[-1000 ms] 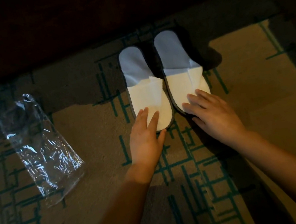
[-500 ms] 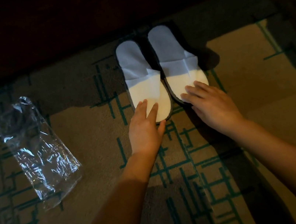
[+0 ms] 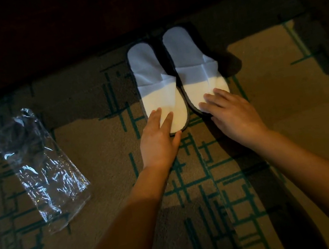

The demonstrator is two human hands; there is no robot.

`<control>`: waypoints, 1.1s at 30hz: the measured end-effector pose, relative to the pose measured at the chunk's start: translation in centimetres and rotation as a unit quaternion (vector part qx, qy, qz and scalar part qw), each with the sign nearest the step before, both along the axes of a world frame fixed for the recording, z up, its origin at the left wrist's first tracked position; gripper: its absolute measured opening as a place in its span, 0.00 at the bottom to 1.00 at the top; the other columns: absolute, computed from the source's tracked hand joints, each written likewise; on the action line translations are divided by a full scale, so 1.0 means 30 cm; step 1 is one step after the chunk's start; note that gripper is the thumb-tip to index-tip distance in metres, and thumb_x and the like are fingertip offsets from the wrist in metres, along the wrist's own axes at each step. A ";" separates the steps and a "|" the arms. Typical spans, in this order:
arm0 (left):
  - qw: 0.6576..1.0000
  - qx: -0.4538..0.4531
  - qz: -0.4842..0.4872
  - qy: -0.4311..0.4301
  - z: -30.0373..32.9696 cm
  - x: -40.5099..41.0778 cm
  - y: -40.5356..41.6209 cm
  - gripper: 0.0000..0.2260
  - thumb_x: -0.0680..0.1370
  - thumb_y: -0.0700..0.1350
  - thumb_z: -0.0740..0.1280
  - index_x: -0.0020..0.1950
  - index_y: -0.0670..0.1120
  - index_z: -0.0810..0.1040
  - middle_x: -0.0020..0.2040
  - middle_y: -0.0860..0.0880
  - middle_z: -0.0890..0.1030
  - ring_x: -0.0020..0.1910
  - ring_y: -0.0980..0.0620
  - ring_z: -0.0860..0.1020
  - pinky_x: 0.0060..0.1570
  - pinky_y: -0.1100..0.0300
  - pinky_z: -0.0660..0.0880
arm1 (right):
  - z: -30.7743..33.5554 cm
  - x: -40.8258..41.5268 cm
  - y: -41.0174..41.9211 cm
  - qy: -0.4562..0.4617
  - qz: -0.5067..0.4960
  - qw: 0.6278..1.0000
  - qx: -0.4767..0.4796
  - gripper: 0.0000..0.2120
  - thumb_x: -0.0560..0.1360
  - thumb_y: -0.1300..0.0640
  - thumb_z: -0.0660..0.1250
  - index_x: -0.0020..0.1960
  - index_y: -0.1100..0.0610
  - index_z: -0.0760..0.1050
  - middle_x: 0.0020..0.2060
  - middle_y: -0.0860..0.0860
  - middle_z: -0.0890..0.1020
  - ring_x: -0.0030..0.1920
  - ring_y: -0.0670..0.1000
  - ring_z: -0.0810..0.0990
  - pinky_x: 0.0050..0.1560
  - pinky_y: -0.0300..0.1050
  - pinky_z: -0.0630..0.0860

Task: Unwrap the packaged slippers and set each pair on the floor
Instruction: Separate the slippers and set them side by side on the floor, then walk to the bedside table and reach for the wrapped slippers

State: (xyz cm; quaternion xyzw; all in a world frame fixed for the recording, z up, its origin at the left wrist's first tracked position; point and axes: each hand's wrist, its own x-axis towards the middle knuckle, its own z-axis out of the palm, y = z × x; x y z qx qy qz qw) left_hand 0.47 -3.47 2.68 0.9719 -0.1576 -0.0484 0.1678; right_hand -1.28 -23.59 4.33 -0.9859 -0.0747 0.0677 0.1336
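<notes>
Two white slippers lie side by side on the carpet, toes toward me. The left slipper (image 3: 156, 82) has my left hand (image 3: 159, 138) resting flat on its toe end, fingers straight, thumb at the sole's edge. The right slipper (image 3: 196, 72) has my right hand (image 3: 231, 113) pressing on its toe with spread fingers. Their heel ends reach into the shadow at the back. An empty clear plastic wrapper (image 3: 44, 171) lies crumpled on the carpet to the left, apart from both hands.
The floor is a beige carpet (image 3: 283, 88) with a green line pattern. A dark, unlit band (image 3: 98, 12) runs across the far side behind the slippers; what stands there cannot be made out.
Both hands have slid the slippers away from me, so their heels now sit deeper in the shadow. The wrapper has not moved.
</notes>
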 end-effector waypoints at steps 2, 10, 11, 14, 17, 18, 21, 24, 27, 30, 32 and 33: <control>1.000 0.004 0.000 -0.003 0.001 0.003 0.002 0.23 0.70 0.47 0.72 0.64 0.43 0.75 0.66 0.37 0.74 0.66 0.39 0.72 0.62 0.46 0.71 | -0.004 0.003 -0.001 -0.002 0.001 1.000 -0.005 0.20 0.73 0.64 0.66 0.65 0.57 0.73 0.66 0.57 0.74 0.70 0.62 0.68 0.63 0.60 0.69; 1.000 0.000 -0.001 0.016 0.004 0.010 0.008 0.24 0.72 0.49 0.70 0.66 0.43 0.73 0.68 0.38 0.71 0.69 0.40 0.69 0.65 0.47 0.68 | -0.009 -0.003 0.000 -0.004 0.009 1.000 -0.015 0.21 0.71 0.64 0.68 0.64 0.57 0.73 0.65 0.58 0.75 0.68 0.62 0.69 0.61 0.60 0.70; 1.000 -0.004 0.001 0.021 0.006 0.009 0.004 0.24 0.72 0.49 0.70 0.66 0.43 0.72 0.69 0.38 0.71 0.69 0.40 0.69 0.66 0.47 0.68 | -0.007 -0.002 -0.003 -0.009 0.012 1.000 -0.017 0.22 0.71 0.64 0.69 0.64 0.57 0.73 0.65 0.58 0.76 0.68 0.63 0.70 0.61 0.60 0.71; 1.000 -0.019 0.009 0.021 0.023 0.000 0.004 0.24 0.72 0.51 0.67 0.65 0.43 0.73 0.69 0.38 0.71 0.68 0.40 0.70 0.65 0.47 0.69 | 0.005 -0.007 0.000 -0.027 0.001 1.000 -0.011 0.21 0.70 0.62 0.69 0.63 0.58 0.74 0.63 0.59 0.76 0.66 0.63 0.71 0.61 0.60 0.71; 0.998 -0.036 0.006 0.056 0.073 -0.011 0.022 0.23 0.73 0.51 0.66 0.67 0.44 0.71 0.70 0.40 0.70 0.70 0.43 0.68 0.68 0.52 0.63 | 0.036 -0.039 0.035 -0.051 -0.061 0.997 0.007 0.18 0.71 0.58 0.68 0.61 0.58 0.75 0.58 0.59 0.79 0.61 0.62 0.75 0.57 0.57 0.73; 0.996 -0.043 0.005 0.076 0.102 -0.017 0.031 0.23 0.74 0.50 0.66 0.68 0.44 0.70 0.70 0.41 0.70 0.70 0.44 0.67 0.68 0.53 0.63 | 0.052 -0.054 0.054 -0.059 -0.080 0.995 0.012 0.17 0.71 0.57 0.68 0.60 0.59 0.76 0.54 0.59 0.80 0.57 0.61 0.77 0.53 0.55 0.75; 0.991 -0.050 -0.017 0.122 0.214 -0.030 0.059 0.21 0.75 0.49 0.64 0.67 0.45 0.70 0.65 0.44 0.76 0.64 0.46 0.73 0.62 0.53 0.72 | 0.124 -0.106 0.121 -0.040 -0.120 0.992 0.011 0.14 0.69 0.58 0.68 0.53 0.60 0.79 0.43 0.59 0.82 0.45 0.61 0.80 0.41 0.50 0.76; 0.980 -0.016 -0.001 0.201 0.361 -0.050 0.098 0.18 0.76 0.49 0.62 0.66 0.49 0.71 0.62 0.46 0.78 0.60 0.47 0.75 0.53 0.55 0.73 | 0.252 -0.164 0.188 0.025 -0.150 0.988 0.006 0.10 0.68 0.58 0.69 0.48 0.61 0.78 0.40 0.60 0.81 0.42 0.62 0.80 0.37 0.50 0.75; 0.967 0.003 0.012 0.253 0.553 -0.108 0.165 0.15 0.76 0.49 0.62 0.61 0.47 0.74 0.59 0.46 0.79 0.57 0.45 0.76 0.51 0.55 0.73 | 0.455 -0.232 0.250 0.118 -0.196 0.973 0.031 0.11 0.72 0.57 0.66 0.51 0.62 0.77 0.46 0.60 0.81 0.48 0.62 0.79 0.41 0.51 0.75; 0.955 0.005 0.040 0.294 0.767 -0.178 0.229 0.12 0.75 0.48 0.63 0.54 0.44 0.77 0.54 0.44 0.79 0.54 0.44 0.76 0.47 0.58 0.70 | 0.657 -0.296 0.288 0.203 -0.235 0.948 0.063 0.12 0.75 0.55 0.63 0.55 0.60 0.75 0.50 0.59 0.81 0.52 0.61 0.78 0.46 0.50 0.75; 0.942 0.019 0.058 0.329 0.920 -0.220 0.270 0.10 0.75 0.47 0.63 0.52 0.44 0.77 0.53 0.42 0.79 0.53 0.42 0.76 0.48 0.56 0.71 | 0.807 -0.333 0.306 0.246 -0.259 0.929 0.096 0.12 0.74 0.56 0.63 0.56 0.59 0.75 0.49 0.59 0.81 0.52 0.61 0.79 0.46 0.51 0.75; 0.936 0.031 0.059 0.346 0.999 -0.240 0.295 0.09 0.75 0.47 0.62 0.51 0.44 0.77 0.52 0.42 0.79 0.52 0.41 0.76 0.48 0.55 0.72 | 0.885 -0.353 0.317 0.271 -0.273 0.917 0.107 0.12 0.74 0.55 0.63 0.56 0.59 0.75 0.49 0.59 0.81 0.52 0.61 0.79 0.47 0.51 0.76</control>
